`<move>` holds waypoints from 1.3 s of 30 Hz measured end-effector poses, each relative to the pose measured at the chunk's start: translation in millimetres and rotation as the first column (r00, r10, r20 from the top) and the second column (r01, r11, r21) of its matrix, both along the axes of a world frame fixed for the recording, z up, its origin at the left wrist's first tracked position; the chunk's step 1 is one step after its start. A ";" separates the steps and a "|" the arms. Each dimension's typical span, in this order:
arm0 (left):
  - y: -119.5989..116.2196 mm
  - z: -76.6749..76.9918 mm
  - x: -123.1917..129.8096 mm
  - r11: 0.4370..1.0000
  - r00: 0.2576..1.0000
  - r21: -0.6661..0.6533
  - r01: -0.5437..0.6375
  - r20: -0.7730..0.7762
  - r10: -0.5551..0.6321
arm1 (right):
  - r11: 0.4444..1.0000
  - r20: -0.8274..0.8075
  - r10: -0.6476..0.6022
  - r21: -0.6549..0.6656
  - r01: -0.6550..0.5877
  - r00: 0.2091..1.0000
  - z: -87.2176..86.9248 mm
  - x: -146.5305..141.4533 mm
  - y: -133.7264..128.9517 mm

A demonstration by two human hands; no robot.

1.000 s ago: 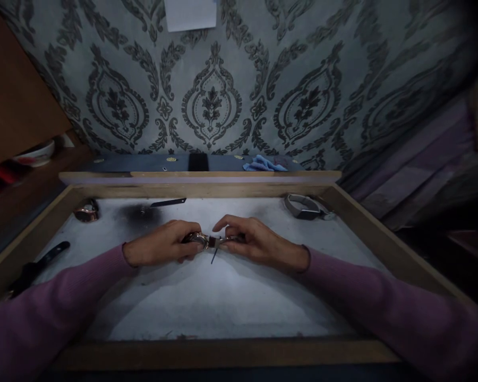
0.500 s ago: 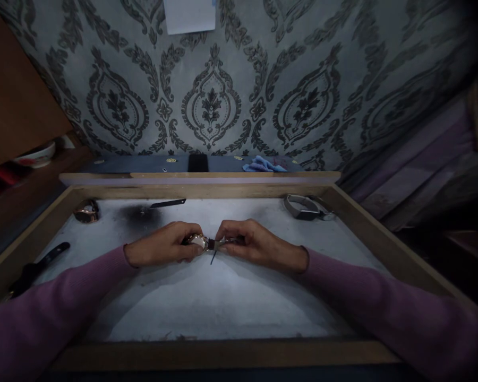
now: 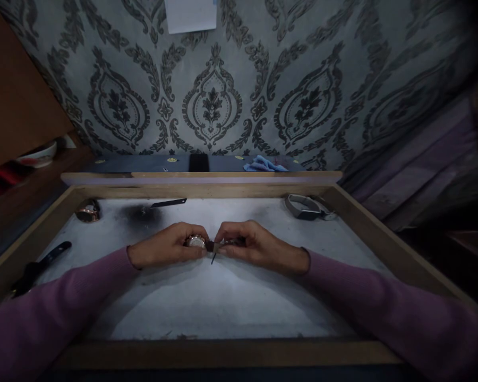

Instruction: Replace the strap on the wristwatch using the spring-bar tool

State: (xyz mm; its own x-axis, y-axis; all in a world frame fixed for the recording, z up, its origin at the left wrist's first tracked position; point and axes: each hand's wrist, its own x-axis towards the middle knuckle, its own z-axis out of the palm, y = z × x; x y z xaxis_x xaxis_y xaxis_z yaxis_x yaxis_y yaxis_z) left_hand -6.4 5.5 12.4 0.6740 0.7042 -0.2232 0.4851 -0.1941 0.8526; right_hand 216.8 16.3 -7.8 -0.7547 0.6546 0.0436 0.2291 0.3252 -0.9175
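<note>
My left hand [image 3: 179, 245] is closed round the case of a wristwatch [image 3: 196, 242], its pale round dial facing up. The fingers of my right hand [image 3: 245, 241] pinch the dark watch strap [image 3: 211, 246] just right of the case. A thin dark strip [image 3: 214, 258] juts down from below the right fingertips; I cannot make out what it belongs to. Both hands are close together above the white bottom of the tray, and the fingers hide much of the strap.
A wooden-framed tray [image 3: 223, 354] surrounds the work. In it lie a rose-gold watch [image 3: 88, 211], a black strap [image 3: 43, 265], a black blade-like strip [image 3: 169, 202] and a grey-banded watch [image 3: 302, 206]. Behind it are a blue cloth [image 3: 264, 164] and a dark rectangular object [image 3: 198, 163].
The watch's dial has tilted slightly in my left hand, and the left thumb has shifted a little right off the dial. My right hand keeps its pinch on the strap.
</note>
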 end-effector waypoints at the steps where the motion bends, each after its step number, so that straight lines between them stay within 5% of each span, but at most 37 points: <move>1: 0.0 0.2 0.1 1.000 1.000 0.007 0.004 0.002 -0.004 | 1.000 -0.006 -0.001 -0.009 0.001 1.000 0.2 -0.1 -0.3; 22: -2.9 -2.4 3.6 0.996 0.997 -0.084 -0.036 0.072 0.042 | 1.000 0.025 0.011 -0.018 -0.011 1.000 1.1 -3.6 -6.2; 29: -2.9 -3.6 3.6 0.997 0.994 -0.077 -0.024 0.109 0.032 | 0.984 0.097 -0.074 0.168 0.057 0.993 14.1 -2.5 -7.1; 39: -2.7 -2.7 3.3 0.998 0.996 -0.051 -0.026 0.084 0.030 | 0.917 0.072 -0.141 0.385 0.103 0.987 9.5 -5.0 -8.2</move>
